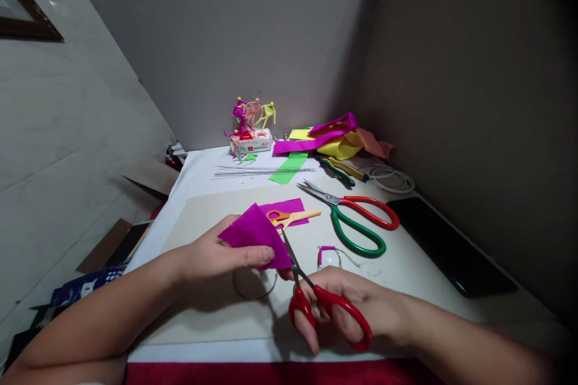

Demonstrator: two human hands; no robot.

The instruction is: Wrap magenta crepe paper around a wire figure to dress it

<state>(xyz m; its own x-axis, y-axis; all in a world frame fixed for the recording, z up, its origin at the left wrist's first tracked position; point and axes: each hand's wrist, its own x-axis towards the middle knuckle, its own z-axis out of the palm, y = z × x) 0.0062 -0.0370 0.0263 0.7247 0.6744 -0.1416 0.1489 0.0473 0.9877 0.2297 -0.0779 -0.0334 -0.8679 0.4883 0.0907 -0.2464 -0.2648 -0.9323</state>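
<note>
Right hand [361,304] gripping red-handled scissors [298,305], blades up-left; left hand [212,255] pinching magenta paper [255,234]

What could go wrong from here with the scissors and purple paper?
The red-handled scissors in the right hand point their blades toward the left hand, so a slip might nick its fingers. The magenta paper looks thin and is held only at one side, so it may shift or tear. The thin wire loop below could snag it.
</note>
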